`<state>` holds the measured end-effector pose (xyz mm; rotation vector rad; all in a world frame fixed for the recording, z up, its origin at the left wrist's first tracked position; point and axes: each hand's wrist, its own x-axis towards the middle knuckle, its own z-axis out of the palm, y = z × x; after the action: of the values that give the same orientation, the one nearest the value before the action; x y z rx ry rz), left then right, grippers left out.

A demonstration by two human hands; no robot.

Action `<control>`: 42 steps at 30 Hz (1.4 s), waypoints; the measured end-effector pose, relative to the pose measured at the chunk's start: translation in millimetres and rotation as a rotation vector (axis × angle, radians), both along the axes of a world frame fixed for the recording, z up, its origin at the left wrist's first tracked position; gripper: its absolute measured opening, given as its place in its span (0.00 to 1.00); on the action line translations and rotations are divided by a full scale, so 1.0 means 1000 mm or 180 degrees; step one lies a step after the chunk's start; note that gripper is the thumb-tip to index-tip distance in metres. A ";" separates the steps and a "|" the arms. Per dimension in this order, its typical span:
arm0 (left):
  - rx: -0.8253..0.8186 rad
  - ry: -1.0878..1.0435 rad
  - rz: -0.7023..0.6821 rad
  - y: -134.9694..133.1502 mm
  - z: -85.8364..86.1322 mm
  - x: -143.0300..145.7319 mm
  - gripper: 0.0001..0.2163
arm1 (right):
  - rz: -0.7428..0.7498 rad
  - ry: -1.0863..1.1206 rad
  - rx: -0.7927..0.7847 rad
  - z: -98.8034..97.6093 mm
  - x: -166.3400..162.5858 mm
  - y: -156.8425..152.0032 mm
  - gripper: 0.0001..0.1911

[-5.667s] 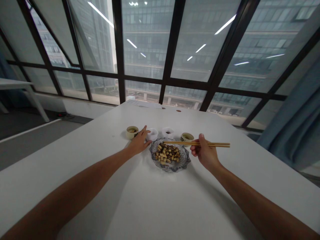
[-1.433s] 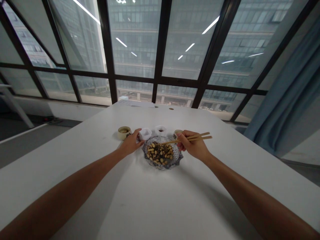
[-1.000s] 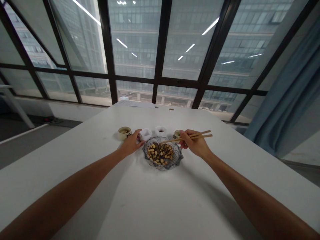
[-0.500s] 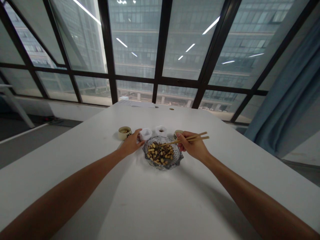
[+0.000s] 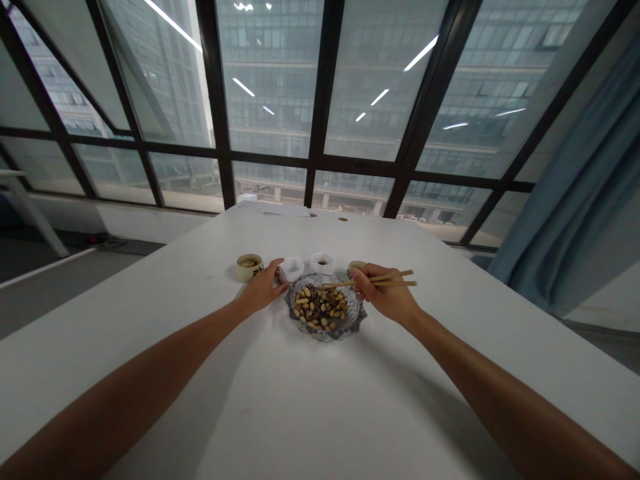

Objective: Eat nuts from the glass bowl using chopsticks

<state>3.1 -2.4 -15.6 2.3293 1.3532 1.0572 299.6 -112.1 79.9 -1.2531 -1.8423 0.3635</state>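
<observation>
Chopsticks [image 5: 397, 283] are pinched in my right hand [image 5: 384, 293], their tips pointing left over the far part of a clear glass bowl [image 5: 358, 323]. In that bowl lies a mix of pale nut-like pieces and dark seeds [image 5: 320, 308]. Whether the tips hold a piece is too small to tell. My left hand [image 5: 261, 288] has its fingers and thumb around the left side of a small white bowl [image 5: 291, 269], just behind the glass bowl. A second white bowl [image 5: 323, 263] with a little dark content stands to its right.
A round yellowish cup [image 5: 249, 268] with dark lettering stands left of my left hand. A similar cup [image 5: 356, 267] is partly hidden behind my right hand. Papers [image 5: 285, 209] lie at the far edge of the white table [image 5: 310, 407], before the windows.
The chopstick tips have lifted slightly from the mix towards the bowl's far side, and the chopsticks now lie flatter. My left hand stays at the small white bowl.
</observation>
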 end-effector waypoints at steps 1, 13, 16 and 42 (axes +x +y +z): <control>-0.0006 0.0011 0.0000 -0.001 0.001 0.000 0.31 | 0.0011 -0.0090 0.0039 0.002 -0.001 -0.002 0.28; 0.0045 0.0047 0.0066 0.001 -0.001 0.000 0.31 | 0.0323 -0.0943 0.0394 0.006 -0.005 -0.007 0.25; 0.0035 0.0070 0.0059 0.000 0.000 0.000 0.31 | 0.0347 -0.0927 0.0281 0.006 -0.005 -0.008 0.25; 0.0115 0.0011 0.0104 -0.005 0.004 0.003 0.32 | 0.0107 0.1211 -0.0082 -0.004 -0.001 0.007 0.30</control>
<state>6.0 -7.5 -11.4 2.3434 1.3892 1.0963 298.5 -105.1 76.4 -1.0842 -1.5377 0.6020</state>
